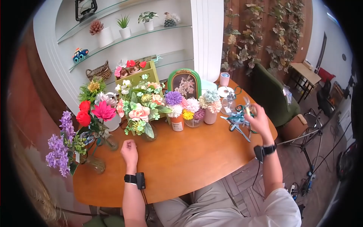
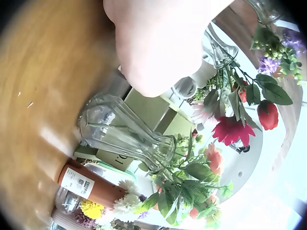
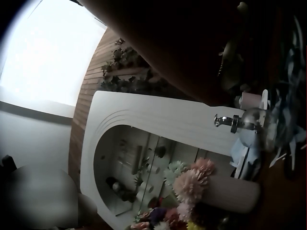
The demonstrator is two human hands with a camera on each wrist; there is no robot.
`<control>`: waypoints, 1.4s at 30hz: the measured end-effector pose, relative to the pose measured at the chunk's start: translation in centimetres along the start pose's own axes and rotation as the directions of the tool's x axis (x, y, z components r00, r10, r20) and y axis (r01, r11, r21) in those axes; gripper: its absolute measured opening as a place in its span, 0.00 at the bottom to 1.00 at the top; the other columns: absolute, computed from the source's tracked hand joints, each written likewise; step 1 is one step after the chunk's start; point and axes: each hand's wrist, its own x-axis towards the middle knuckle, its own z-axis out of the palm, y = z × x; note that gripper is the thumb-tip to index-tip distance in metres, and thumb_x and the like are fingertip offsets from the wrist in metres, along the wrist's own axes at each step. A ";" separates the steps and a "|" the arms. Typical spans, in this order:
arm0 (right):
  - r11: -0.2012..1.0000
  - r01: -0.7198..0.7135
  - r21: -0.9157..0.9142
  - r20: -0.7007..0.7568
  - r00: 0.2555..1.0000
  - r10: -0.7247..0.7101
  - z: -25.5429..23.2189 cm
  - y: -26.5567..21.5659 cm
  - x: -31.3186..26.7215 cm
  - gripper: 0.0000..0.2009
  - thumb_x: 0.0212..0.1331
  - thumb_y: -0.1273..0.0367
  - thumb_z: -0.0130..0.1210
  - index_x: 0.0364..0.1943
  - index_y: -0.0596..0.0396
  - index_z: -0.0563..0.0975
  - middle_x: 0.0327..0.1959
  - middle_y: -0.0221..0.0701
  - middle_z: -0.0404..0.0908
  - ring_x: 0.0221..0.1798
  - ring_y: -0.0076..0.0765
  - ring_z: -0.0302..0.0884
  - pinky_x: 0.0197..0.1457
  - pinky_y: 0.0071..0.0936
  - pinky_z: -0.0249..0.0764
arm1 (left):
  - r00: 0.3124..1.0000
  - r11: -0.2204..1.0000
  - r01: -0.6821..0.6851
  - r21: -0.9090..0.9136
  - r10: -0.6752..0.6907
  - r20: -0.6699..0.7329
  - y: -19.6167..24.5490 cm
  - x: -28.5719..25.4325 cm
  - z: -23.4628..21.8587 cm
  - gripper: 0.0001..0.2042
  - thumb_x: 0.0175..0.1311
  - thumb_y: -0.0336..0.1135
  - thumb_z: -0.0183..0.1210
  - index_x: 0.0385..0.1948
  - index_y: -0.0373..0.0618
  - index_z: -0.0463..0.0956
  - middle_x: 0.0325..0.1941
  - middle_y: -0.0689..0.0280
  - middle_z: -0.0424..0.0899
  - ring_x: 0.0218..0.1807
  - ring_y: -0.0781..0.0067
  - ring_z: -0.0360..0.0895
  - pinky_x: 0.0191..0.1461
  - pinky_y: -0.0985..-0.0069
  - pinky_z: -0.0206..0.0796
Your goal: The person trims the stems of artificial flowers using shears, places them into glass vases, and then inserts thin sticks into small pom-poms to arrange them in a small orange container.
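My left hand [image 1: 129, 152] is over the wooden table, near the glass vase [image 2: 120, 127] of peach roses; its fingers are loosely curled with nothing in them. To its left, red and magenta flowers [image 1: 103, 111] stand in a glass vase. My right hand [image 1: 258, 120] is above the table's right side, gripping pruning shears [image 1: 247, 110] with pale handles and grey blades pointing up and away. Under that hand lies a heap of blue ribbons [image 1: 237, 120]. The shears [image 3: 232, 57] are dark and partly hidden in the right wrist view.
Pompom flowers stand in an orange pot [image 1: 177, 124] and a ribbed pink vase [image 1: 210, 117]. Behind are a green-framed picture [image 1: 185, 72] and a green drawer box [image 1: 150, 72]. A glass bottle [image 1: 228, 103] stands near the ribbons. Purple flowers [image 1: 58, 151] lean over the left edge.
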 end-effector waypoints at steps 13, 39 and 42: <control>0.927 -0.041 -0.373 0.192 0.974 0.121 6.6 9.9 11.3 0.31 0.50 0.42 0.70 0.47 0.53 0.88 0.47 0.51 0.88 0.56 0.58 0.84 0.65 0.47 0.78 | 0.996 0.997 0.047 0.057 -0.042 -0.075 0.2 -0.4 -0.3 0.07 0.71 0.32 0.62 0.35 0.38 0.84 0.27 0.64 0.87 0.31 0.76 0.83 0.38 0.73 0.76; 0.837 0.391 0.382 0.796 0.321 -0.513 19.0 -18.3 -6.9 0.14 0.64 0.64 0.56 0.51 0.50 0.82 0.39 0.41 0.89 0.44 0.53 0.87 0.51 0.47 0.81 | 1.000 0.998 0.013 0.069 -0.012 -0.012 1.7 -0.1 -0.5 0.09 0.73 0.35 0.63 0.37 0.37 0.84 0.26 0.67 0.86 0.30 0.80 0.81 0.38 0.77 0.74; 0.848 0.337 0.410 0.786 0.341 -0.515 18.9 -17.5 -7.1 0.14 0.64 0.64 0.57 0.52 0.49 0.82 0.40 0.40 0.89 0.45 0.53 0.87 0.52 0.47 0.80 | 0.999 0.998 -0.019 0.067 0.016 0.035 2.0 -0.5 -0.1 0.10 0.73 0.35 0.63 0.37 0.37 0.84 0.26 0.67 0.86 0.30 0.81 0.80 0.38 0.77 0.74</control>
